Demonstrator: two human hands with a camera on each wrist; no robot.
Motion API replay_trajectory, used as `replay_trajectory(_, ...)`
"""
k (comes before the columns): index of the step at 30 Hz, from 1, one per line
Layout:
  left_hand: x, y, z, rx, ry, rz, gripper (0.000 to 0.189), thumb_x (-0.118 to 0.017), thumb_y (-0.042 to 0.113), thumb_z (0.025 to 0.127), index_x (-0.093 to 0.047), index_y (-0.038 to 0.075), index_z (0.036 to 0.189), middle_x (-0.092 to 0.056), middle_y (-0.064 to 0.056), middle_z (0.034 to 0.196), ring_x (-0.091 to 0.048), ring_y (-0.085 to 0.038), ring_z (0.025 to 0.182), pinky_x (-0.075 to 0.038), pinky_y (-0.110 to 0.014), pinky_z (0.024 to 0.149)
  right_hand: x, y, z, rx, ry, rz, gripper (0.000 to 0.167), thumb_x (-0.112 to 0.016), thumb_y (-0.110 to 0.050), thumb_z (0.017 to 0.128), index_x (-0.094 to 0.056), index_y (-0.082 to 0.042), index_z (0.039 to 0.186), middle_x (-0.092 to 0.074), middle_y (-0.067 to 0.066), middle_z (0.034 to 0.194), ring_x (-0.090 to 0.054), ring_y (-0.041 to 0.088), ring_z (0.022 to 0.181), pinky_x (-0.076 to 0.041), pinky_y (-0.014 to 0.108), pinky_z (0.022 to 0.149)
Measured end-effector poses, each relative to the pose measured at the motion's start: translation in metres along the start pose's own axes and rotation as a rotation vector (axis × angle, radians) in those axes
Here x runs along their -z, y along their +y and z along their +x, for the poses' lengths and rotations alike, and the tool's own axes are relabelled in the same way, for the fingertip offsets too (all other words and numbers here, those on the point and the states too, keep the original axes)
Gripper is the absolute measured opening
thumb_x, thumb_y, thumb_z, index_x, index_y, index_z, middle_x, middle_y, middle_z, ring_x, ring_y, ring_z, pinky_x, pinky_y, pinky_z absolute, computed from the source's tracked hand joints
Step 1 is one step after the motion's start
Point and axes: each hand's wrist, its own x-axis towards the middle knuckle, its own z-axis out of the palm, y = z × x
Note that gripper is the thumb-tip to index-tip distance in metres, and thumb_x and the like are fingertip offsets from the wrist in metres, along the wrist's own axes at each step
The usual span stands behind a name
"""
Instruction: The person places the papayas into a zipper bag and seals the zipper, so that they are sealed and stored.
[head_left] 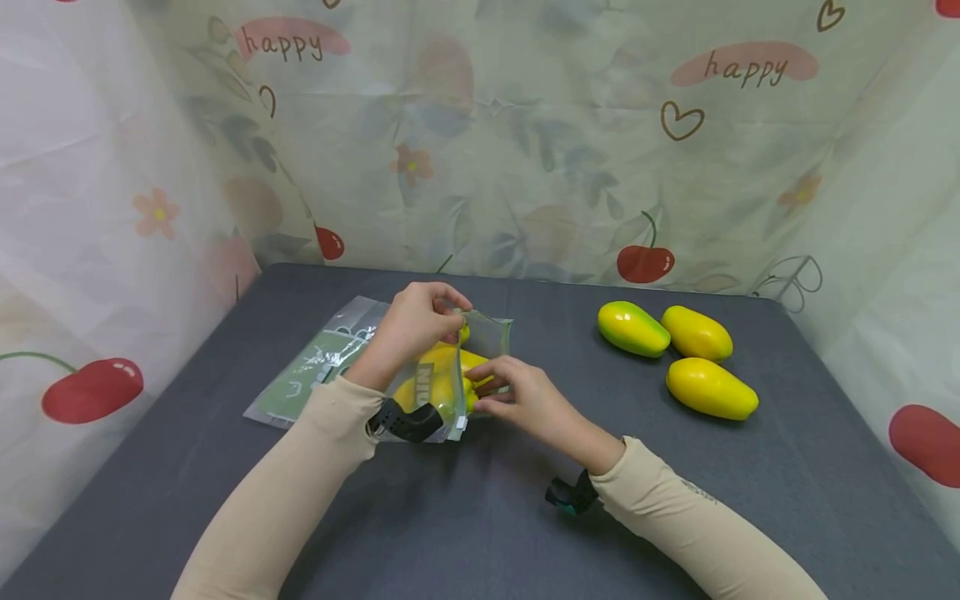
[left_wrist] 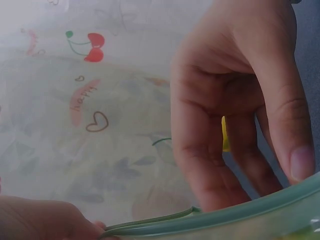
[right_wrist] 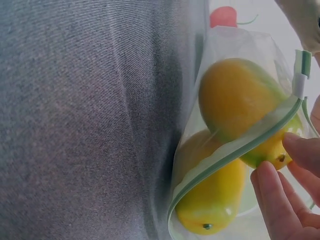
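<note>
The left hand [head_left: 420,321] pinches the rim of a bag [head_left: 491,332], at ten o'clock from the right hand [head_left: 525,400], whose relaxed thumb and fingers stand parted, touching the tip of a mango [right_wrist: 240,100] in the bag's mouth. Another mango [right_wrist: 210,200] lies beside it inside. A flat bag [head_left: 318,379] lies toward nine o'clock; three loose mangoes [head_left: 712,388] cluster on the table [head_left: 795,500] between two and three.

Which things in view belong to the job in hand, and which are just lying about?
In the job:
- clear zip bag, gripped by the left hand
- bagged mangoes, one touched by the right hand

Lying about:
- three loose mangoes, untouched, though perhaps meant for bagging
- grey tablecloth, cherry-print curtain: setting only
</note>
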Motion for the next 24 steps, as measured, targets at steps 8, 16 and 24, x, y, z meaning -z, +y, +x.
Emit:
replay_trajectory(8,0.0007,0.0000,-0.0012,-0.005,-0.002,0.006,0.016,-0.062,0.013,0.089,-0.068,0.015,0.103,-0.068,-0.008,0.087,-0.071,-0.031,0.084,-0.053,-0.032,0.065,-0.0012,0.0023,0.0009,-0.005,-0.030,-0.025,0.034,-0.071,-0.008,0.085,-0.063,-0.006,0.118,-0.064,0.009,0.114,-0.068,0.024,0.100,-0.055,0.025,0.082)
replay_trajectory(16,0.0015,-0.0003,-0.0025,-0.017,0.000,0.003,0.016,-0.062,0.011,0.089,-0.069,0.014,0.103,-0.068,-0.008,0.085,-0.070,-0.032,0.084,-0.053,-0.031,0.066,-0.0023,0.0041,0.0012,-0.019,-0.048,-0.060,0.030,-0.070,-0.009,0.087,-0.065,-0.006,0.116,-0.065,0.008,0.113,-0.068,0.023,0.100,-0.055,0.026,0.083)
replay_trajectory(24,0.0020,-0.0009,-0.0028,-0.016,0.000,-0.008,0.018,-0.059,0.009,0.089,-0.069,0.015,0.103,-0.068,-0.008,0.084,-0.071,-0.032,0.083,-0.054,-0.035,0.069,0.0011,0.0013,0.0005,-0.043,-0.025,-0.062,0.032,-0.070,-0.008,0.086,-0.065,-0.005,0.117,-0.066,0.009,0.114,-0.068,0.022,0.100,-0.056,0.027,0.083)
